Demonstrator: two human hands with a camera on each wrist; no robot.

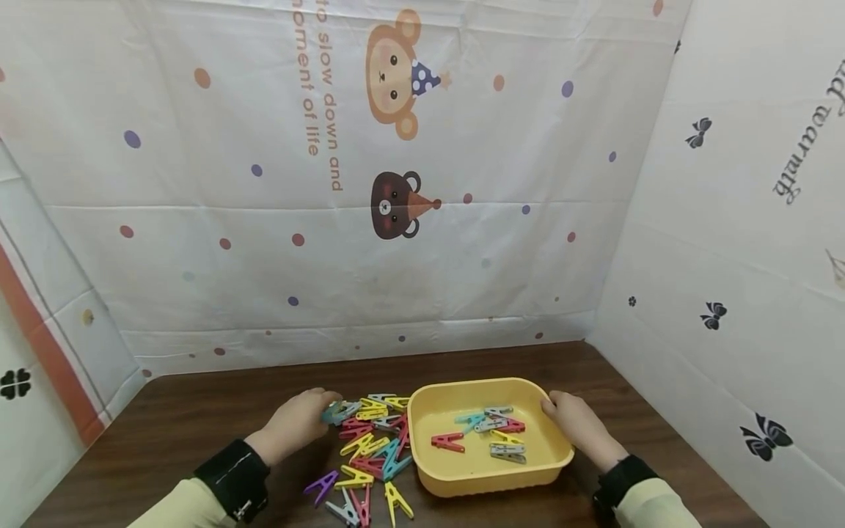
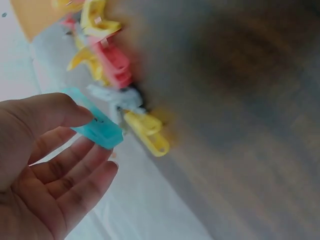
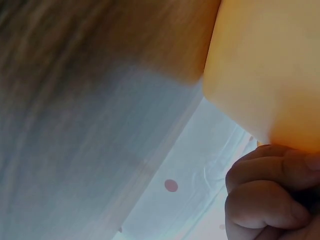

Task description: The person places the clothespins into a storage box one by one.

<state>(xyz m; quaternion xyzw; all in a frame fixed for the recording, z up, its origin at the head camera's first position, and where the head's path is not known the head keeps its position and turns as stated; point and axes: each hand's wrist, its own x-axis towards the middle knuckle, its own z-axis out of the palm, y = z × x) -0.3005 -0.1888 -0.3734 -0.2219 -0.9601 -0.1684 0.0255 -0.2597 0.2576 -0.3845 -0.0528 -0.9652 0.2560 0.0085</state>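
Between thumb and fingers my left hand (image 1: pixel 298 424) pinches a teal clothespin (image 2: pixel 102 129), at the far left side of a loose pile. The pile mixes yellow, red, grey and teal clothespins, with a purple clothespin (image 1: pixel 321 485) at its near left. A yellow plastic basin (image 1: pixel 491 484) stands right of the pile. My right hand (image 1: pixel 576 419) grips the basin's right rim, its fingers curled in the right wrist view. Inside the basin lie several clothespins, among them a red clothespin (image 1: pixel 448 441) by itself and a grey clothespin (image 1: pixel 507 452) near the front.
Everything rests on a dark brown wooden table (image 1: pixel 264 396). A white cloth (image 1: pixel 264 271) with printed dots and animal heads hangs behind it, and another printed cloth (image 1: pixel 719 367) closes off the right side. Loose clothespins reach right up to the basin's left wall.
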